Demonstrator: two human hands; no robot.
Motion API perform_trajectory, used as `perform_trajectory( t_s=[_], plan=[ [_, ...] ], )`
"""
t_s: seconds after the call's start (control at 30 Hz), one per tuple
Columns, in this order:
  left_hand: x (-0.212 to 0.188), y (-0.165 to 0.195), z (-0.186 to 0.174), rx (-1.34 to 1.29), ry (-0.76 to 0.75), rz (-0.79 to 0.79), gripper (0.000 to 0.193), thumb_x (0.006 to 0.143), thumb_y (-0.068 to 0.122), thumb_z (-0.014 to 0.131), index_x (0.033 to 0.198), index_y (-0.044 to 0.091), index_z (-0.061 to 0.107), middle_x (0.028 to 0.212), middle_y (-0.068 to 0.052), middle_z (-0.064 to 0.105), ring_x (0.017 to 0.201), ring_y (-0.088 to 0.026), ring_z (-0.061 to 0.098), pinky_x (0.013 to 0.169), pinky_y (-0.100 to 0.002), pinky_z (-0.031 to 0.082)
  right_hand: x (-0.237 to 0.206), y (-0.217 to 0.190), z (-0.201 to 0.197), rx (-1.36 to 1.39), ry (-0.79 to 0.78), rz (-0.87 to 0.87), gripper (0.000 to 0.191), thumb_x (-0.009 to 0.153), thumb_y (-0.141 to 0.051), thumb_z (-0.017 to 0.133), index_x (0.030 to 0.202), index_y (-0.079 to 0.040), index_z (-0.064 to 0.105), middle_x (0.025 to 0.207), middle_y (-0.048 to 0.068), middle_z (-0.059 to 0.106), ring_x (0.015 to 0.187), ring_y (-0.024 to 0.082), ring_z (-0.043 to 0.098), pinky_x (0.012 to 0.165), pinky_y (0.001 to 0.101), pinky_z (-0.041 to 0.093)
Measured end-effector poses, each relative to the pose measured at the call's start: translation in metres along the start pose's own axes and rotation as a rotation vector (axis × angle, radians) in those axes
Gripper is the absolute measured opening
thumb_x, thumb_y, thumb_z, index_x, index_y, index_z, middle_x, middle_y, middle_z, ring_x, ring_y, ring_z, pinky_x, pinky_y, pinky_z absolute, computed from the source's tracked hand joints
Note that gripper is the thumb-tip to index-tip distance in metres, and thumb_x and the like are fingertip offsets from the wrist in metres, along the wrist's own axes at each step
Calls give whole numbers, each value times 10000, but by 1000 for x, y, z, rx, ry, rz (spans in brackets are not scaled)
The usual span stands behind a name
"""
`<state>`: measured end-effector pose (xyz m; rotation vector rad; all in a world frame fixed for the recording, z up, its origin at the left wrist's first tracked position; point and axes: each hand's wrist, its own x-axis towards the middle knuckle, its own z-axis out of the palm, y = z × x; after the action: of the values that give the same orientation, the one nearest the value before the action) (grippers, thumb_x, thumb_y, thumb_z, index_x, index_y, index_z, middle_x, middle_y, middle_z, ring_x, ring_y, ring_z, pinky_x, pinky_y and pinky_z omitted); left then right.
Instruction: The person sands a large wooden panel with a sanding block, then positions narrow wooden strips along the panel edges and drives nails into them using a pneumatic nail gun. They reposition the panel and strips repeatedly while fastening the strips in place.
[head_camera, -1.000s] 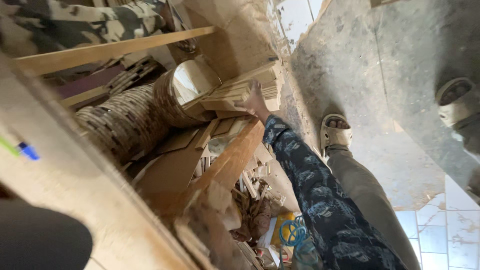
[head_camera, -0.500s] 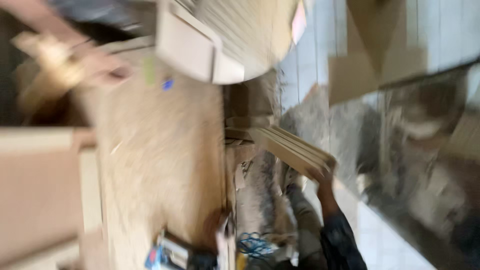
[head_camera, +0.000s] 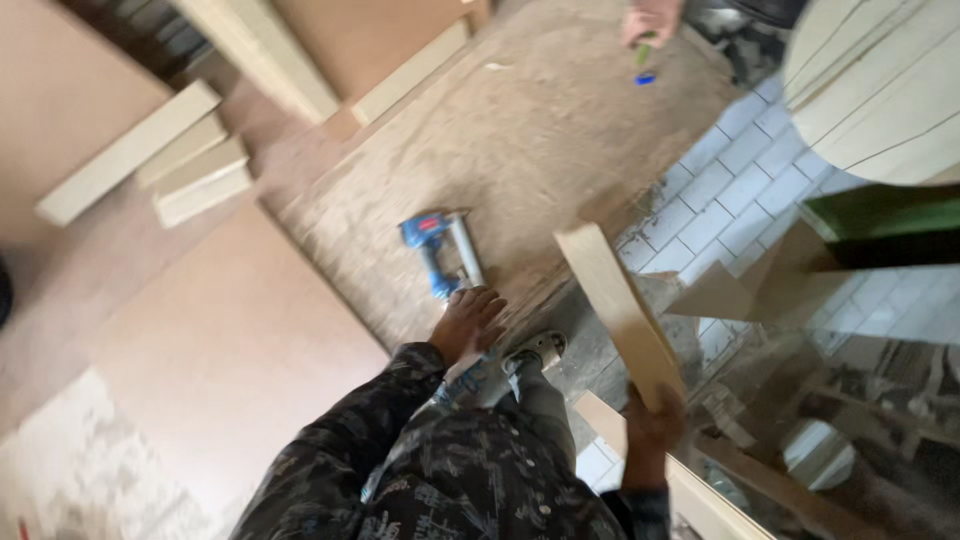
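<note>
Head view: looks down on a dusty brown board worktop (head_camera: 520, 150) and a white-tiled floor (head_camera: 720, 200).
Left hand: the left hand (head_camera: 468, 322) lies spread, fingers loose, gripping nothing, its tips just beside the blue and silver nail gun (head_camera: 440, 250).
Right hand: the right hand (head_camera: 652, 420) is closed round the lower end of a pale, flat wooden strip (head_camera: 620, 310), which slants up and away over the worktop edge.
Tool position: the nail gun lies on its side on the worktop, near the edge.
Surroundings: pale short wooden offcuts (head_camera: 165, 160) are stacked at the far left; a round pale slatted panel (head_camera: 880, 80) sits at the top right.
Other person: another person's hand (head_camera: 650, 22) at the top edge holds a small green and blue object.
Risk: judged, the strip is held at one end only and could swing or slip; the nail gun could be knocked off the edge by the near hand.
Not clear: motion blur softens everything; the strip's lower end is hidden in the grip, and the clutter at bottom right cannot be made out.
</note>
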<state>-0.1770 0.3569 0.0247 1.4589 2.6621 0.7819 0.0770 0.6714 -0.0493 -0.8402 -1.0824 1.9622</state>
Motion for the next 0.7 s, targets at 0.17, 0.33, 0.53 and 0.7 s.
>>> perform_trajectory(
  t_s=[0.17, 0.33, 0.53, 0.7],
  plan=[
    [-96, 14, -39, -18, -65, -278, 516, 904, 363, 682, 1307, 53, 592, 1329, -158, 579, 1297, -356, 486, 1041, -508, 383, 5, 92, 135, 185, -225, 375, 357, 946, -195, 644, 1275, -71, 585, 1151, 117, 652, 1016, 270, 641, 809, 426, 577],
    [-155, 31, -48, 47, 51, -557, 512, 869, 346, 691, 1288, 65, 603, 1326, -155, 579, 1285, -362, 482, 1033, -514, 393, 17, 92, 192, 244, -306, 776, 422, 1015, -376, 589, 1306, -71, 601, 1093, 116, 704, 911, 276, 676, 707, 379, 543],
    [-161, 42, -38, 34, 174, -831, 531, 845, 347, 706, 1294, 81, 608, 1342, -160, 573, 1284, -345, 494, 1015, -492, 406, 16, 97, 201, 79, -409, 850, 435, 1016, -398, 548, 1338, -107, 575, 1124, 102, 702, 948, 266, 695, 751, 385, 537],
    [-143, 31, -34, 31, 133, -862, 525, 884, 341, 702, 1332, 84, 606, 1357, -143, 567, 1294, -345, 493, 1040, -483, 411, 38, 89, 206, -150, -485, 1048, 525, 999, -483, 507, 1373, -116, 538, 1231, 129, 647, 1079, 339, 668, 881, 458, 550]
  ],
)
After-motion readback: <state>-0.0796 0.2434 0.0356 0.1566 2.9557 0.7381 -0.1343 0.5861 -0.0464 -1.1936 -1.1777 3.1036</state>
